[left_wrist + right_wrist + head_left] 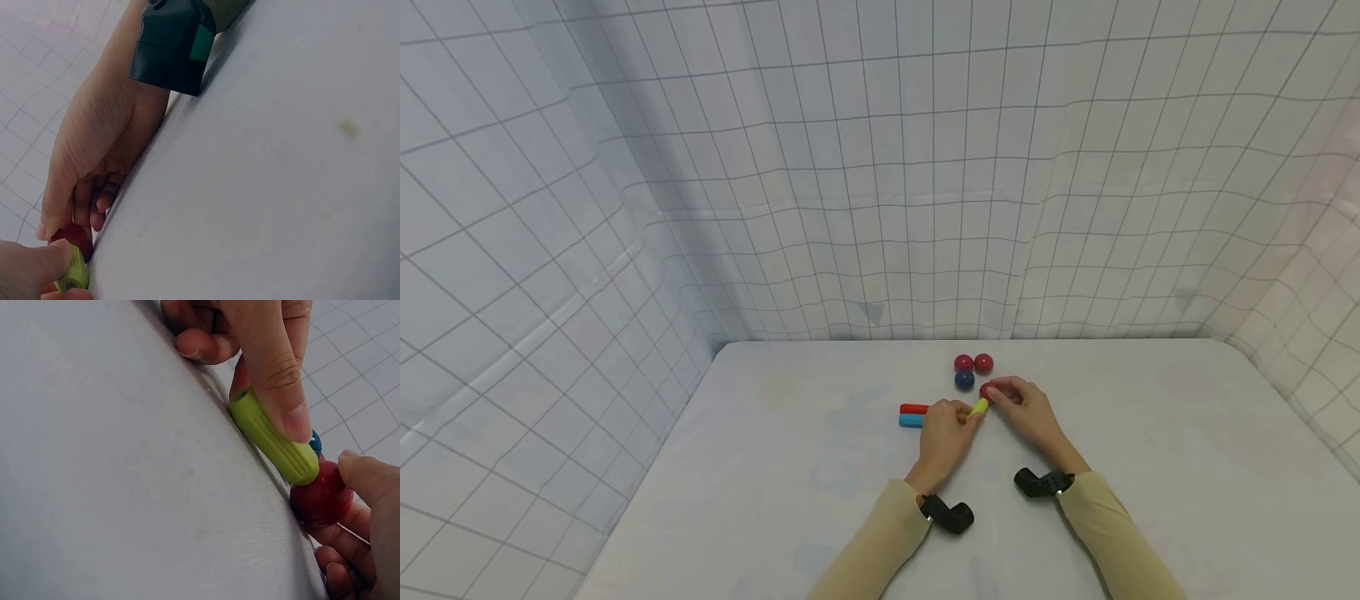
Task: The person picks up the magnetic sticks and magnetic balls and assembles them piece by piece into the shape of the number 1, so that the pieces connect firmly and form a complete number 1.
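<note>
We are seeing both hands grasping: the left hand is pinching a ribbed yellow-green rod between thumb and fingers, and the right hand is gripping a glossy red ball with thumb and fingertips. The relation we are judging to matter most is the rod's long axis: it is slanting forward and to the right, aiming its far end at the ball, while the end with a small hole is facing away. The rod and ball are meeting or very nearly so; we cannot tell whether they are joined. The left hand is nearer the rod, the right nearer the ball. Farther out, a red rod and a light-blue rod are lying side by side, partly hidden by the left hand. Beyond the hands, two red balls and a dark-blue ball are resting clustered on the white counter.
</note>
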{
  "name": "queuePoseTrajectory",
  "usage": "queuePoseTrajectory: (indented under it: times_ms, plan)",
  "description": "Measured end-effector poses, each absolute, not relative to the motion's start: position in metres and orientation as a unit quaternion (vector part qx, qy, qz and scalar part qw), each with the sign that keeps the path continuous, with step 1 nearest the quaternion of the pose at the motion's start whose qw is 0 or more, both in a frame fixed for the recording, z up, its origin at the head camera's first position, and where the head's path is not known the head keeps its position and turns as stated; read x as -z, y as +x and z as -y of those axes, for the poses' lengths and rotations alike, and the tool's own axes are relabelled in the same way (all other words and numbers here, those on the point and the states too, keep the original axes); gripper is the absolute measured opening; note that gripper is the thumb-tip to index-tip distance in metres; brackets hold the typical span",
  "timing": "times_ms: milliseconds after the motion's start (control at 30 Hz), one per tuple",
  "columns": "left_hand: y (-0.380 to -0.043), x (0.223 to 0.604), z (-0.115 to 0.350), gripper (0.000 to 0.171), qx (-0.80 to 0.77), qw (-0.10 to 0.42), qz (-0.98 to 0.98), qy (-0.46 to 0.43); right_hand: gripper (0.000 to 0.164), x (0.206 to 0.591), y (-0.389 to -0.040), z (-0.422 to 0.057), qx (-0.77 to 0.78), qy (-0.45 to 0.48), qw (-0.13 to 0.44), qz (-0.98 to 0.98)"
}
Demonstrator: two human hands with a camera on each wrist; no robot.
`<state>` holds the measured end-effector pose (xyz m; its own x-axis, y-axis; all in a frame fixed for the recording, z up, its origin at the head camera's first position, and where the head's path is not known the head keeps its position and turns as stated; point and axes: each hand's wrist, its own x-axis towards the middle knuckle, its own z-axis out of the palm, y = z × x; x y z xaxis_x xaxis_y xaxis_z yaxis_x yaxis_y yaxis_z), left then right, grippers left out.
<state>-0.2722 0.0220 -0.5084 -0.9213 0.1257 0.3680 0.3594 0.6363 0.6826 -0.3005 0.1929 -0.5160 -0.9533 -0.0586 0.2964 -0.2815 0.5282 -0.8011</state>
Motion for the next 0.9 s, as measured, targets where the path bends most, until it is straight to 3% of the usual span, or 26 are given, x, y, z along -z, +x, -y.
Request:
queuePoseTrajectory:
  times_ms: [900]
  plan:
    - [-0.272,0.5085,-0.0263,0.024,0.412,0.143,0.891,-0.124,0.038,0.5139,-0.2988,-0.1952,-0.479,0.072,0.122,0.866]
